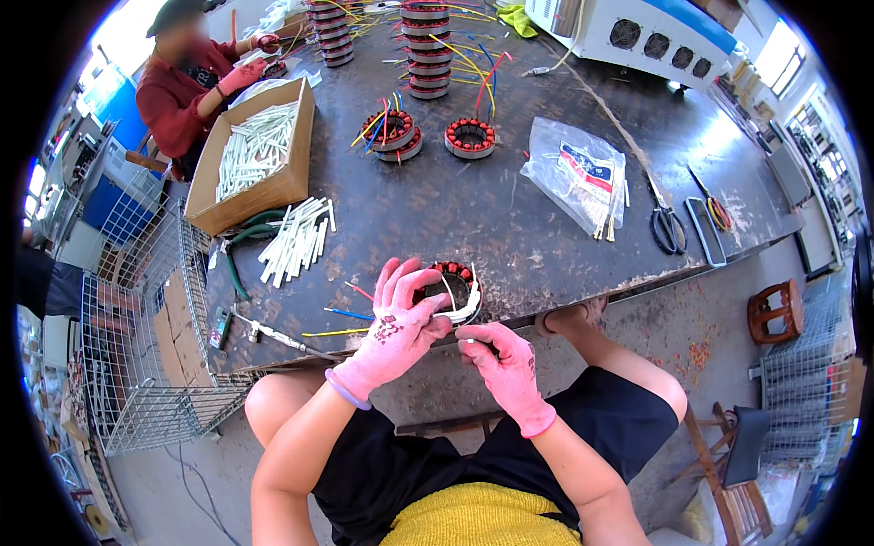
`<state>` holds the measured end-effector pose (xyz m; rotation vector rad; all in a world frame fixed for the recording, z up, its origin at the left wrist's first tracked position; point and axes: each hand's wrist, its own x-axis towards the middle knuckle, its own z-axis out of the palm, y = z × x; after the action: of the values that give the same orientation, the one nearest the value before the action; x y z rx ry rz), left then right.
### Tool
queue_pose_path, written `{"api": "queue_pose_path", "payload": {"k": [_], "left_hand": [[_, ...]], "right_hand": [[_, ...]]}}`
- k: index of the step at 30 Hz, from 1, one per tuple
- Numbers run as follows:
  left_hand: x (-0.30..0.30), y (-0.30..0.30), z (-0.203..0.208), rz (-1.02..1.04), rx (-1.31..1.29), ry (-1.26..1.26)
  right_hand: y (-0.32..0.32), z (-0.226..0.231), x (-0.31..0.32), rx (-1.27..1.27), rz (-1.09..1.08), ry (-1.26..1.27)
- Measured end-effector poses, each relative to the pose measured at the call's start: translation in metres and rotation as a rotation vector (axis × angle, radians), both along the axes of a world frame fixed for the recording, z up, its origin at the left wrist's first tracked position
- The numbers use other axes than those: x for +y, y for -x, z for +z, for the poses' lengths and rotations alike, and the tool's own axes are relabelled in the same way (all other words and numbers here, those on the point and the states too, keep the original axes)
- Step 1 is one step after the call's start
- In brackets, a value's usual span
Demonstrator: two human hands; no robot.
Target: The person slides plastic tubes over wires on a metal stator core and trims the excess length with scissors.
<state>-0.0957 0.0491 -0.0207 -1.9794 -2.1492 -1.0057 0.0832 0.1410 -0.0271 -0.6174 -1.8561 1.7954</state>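
Observation:
At the near edge of the table, a ring-shaped motor stator (452, 270) with red windings stands tilted. My left hand (391, 323), in a pink glove, grips its left side; the fingers hide part of the ring. Red, blue and yellow lead wires (350, 315) stick out to the left from under that hand. A white strip (469, 306) curves along the stator's near right side. Just below it, my right hand (503, 364), also gloved in pink, is closed in a pinch with a small white piece (468, 342) showing at the fingertips. Its exact kind is hard to make out.
White sleeves (300, 238) lie loose beside a full cardboard box (205, 218) and green-handled pliers (238, 273). Other stators (470, 138) stand farther back, some stacked. To the right are a bag of cable ties (574, 173) and scissors (668, 229). Another person (187, 100) works at far left.

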Motion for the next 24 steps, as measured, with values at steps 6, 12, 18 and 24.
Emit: {"api": "queue_pose_path", "payload": {"k": [6,12,18,24], "left_hand": [[0.001,0.003,0.005,-0.097,-0.108,-0.09],[0.002,0.003,-0.005,-0.141,-0.185,-0.154],[0.001,0.003,-0.006,-0.153,-0.203,-0.157],[0.001,0.004,-0.011,-0.16,-0.197,-0.179]], "right_hand": [[-0.002,0.001,0.0,0.032,0.038,0.283],[-0.001,0.005,-0.003,0.007,0.024,0.309],[-0.002,0.007,-0.003,0.028,0.06,0.237],[0.001,0.012,-0.006,0.014,0.029,0.362]]}}
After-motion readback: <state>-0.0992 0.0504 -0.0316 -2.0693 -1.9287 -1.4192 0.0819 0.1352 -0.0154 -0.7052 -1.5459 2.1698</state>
